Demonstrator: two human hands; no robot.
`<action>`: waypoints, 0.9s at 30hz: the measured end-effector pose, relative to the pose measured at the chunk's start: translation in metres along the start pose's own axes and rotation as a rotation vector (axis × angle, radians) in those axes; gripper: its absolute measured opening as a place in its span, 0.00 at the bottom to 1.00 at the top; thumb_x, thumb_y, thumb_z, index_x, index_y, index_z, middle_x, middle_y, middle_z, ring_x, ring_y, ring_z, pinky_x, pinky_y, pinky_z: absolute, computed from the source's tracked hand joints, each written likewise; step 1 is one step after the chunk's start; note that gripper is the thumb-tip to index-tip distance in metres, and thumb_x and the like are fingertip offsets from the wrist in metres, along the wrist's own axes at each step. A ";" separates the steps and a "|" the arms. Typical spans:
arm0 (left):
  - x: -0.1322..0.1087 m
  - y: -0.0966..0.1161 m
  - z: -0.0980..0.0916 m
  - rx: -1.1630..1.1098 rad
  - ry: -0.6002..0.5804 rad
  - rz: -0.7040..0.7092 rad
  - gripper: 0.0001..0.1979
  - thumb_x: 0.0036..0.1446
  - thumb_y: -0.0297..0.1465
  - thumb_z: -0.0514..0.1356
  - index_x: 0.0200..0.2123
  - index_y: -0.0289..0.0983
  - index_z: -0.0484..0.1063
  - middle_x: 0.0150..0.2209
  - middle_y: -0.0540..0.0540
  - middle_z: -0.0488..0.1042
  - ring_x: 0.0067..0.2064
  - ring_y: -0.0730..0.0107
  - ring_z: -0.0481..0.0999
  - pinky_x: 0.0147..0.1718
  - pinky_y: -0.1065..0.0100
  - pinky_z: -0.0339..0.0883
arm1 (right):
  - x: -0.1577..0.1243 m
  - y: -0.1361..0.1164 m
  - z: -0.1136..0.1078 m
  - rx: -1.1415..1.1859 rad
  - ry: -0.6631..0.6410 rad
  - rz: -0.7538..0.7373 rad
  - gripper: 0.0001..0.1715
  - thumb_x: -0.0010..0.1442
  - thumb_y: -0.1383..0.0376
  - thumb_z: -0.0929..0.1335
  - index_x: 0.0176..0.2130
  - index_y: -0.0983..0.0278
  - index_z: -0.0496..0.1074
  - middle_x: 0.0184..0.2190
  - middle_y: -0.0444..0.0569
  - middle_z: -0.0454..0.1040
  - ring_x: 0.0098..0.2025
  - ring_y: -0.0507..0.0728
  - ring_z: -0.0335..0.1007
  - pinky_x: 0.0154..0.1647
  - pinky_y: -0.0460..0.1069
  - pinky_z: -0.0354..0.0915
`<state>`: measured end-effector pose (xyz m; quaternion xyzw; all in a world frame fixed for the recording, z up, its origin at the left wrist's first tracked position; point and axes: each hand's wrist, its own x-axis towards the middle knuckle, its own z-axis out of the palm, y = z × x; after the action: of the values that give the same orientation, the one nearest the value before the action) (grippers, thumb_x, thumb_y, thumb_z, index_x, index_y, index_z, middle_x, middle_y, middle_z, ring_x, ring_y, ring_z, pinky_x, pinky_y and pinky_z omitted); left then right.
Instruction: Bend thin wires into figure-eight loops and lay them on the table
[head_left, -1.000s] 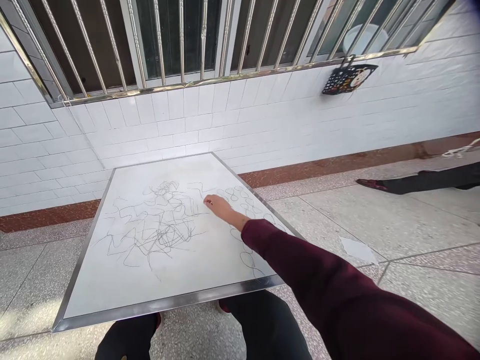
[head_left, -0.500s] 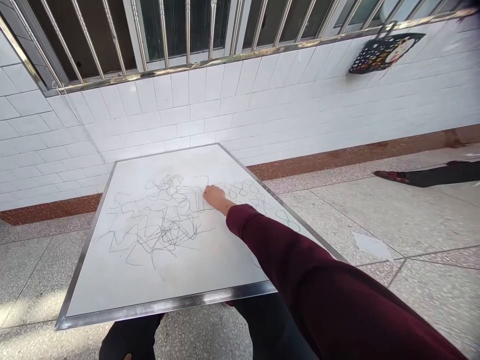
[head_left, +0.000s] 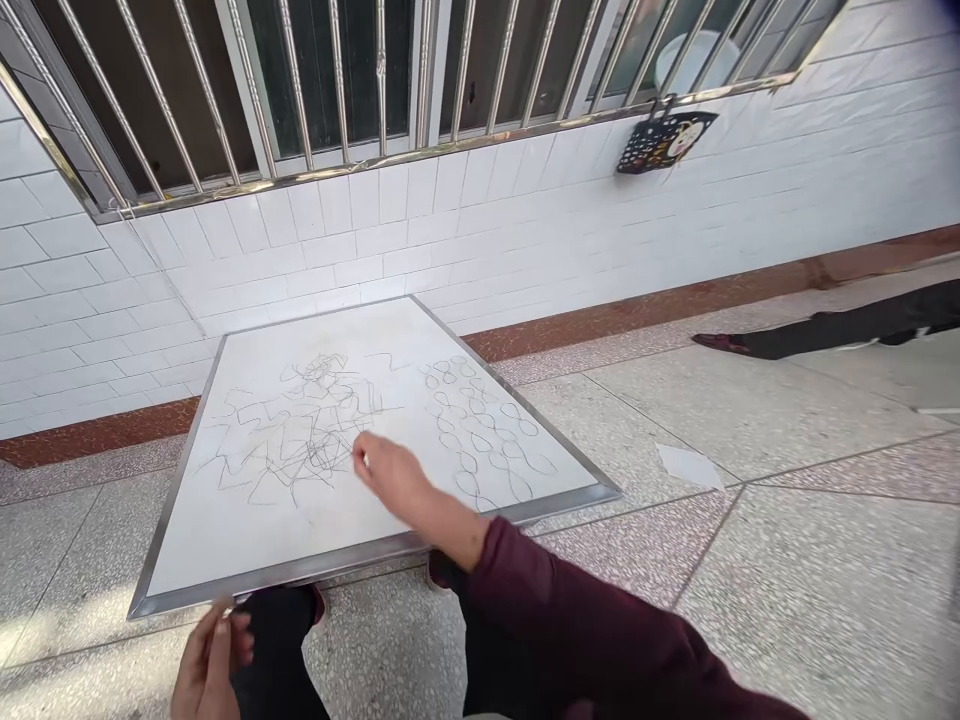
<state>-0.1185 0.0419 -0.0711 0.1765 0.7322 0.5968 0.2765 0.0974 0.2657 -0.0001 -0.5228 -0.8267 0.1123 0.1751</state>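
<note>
A white board [head_left: 360, 535] with a metal rim lies in front of me. On its left part is a tangle of thin dark lines [head_left: 322, 455], like bent wires or threads. Rows of thin figure-eight loops [head_left: 480, 430] cover the right part. My right hand [head_left: 390, 475] is above the board between the two groups, thumb and fingers pinched together; anything between them is too fine to make out. Below the front rim, my left hand [head_left: 214, 660] has its fingers curled and the thumb near the index finger. What it may hold is not visible.
Behind the board stands a white tiled wall [head_left: 315, 260] with barred windows [head_left: 345, 80]. A patterned bag [head_left: 664, 140] hangs from the bars. Another person's leg [head_left: 825, 320] stretches in from the right. A piece of white paper [head_left: 688, 466] lies on the floor.
My right hand has come back toward me from the far middle of the board and lifted. My left hand has entered at the bottom left. The view has shifted to the right.
</note>
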 end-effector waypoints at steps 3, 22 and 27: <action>-0.001 0.049 0.024 -0.259 -0.316 -0.104 0.33 0.54 0.51 0.62 0.57 0.37 0.70 0.43 0.41 0.80 0.42 0.60 0.79 0.40 0.63 0.74 | -0.085 -0.025 0.029 0.028 0.024 -0.280 0.02 0.62 0.69 0.66 0.36 0.63 0.68 0.30 0.47 0.75 0.31 0.54 0.70 0.30 0.48 0.60; -0.077 0.056 0.029 -0.174 -0.711 -0.074 0.32 0.58 0.49 0.61 0.62 0.42 0.66 0.57 0.37 0.73 0.52 0.55 0.77 0.45 0.61 0.71 | -0.189 -0.015 0.021 0.062 0.372 -0.639 0.10 0.62 0.75 0.60 0.34 0.61 0.62 0.26 0.45 0.68 0.27 0.55 0.64 0.29 0.49 0.62; -0.091 0.060 0.029 -0.175 -0.755 -0.047 0.28 0.51 0.45 0.68 0.51 0.34 0.76 0.46 0.35 0.79 0.42 0.58 0.79 0.40 0.63 0.71 | -0.193 -0.016 0.017 0.061 0.313 -0.648 0.07 0.64 0.74 0.62 0.39 0.62 0.64 0.29 0.46 0.71 0.30 0.56 0.66 0.31 0.50 0.64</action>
<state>-0.0336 0.0246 0.0009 0.3427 0.5290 0.5437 0.5542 0.1533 0.0848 -0.0427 -0.2387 -0.9090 -0.0059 0.3416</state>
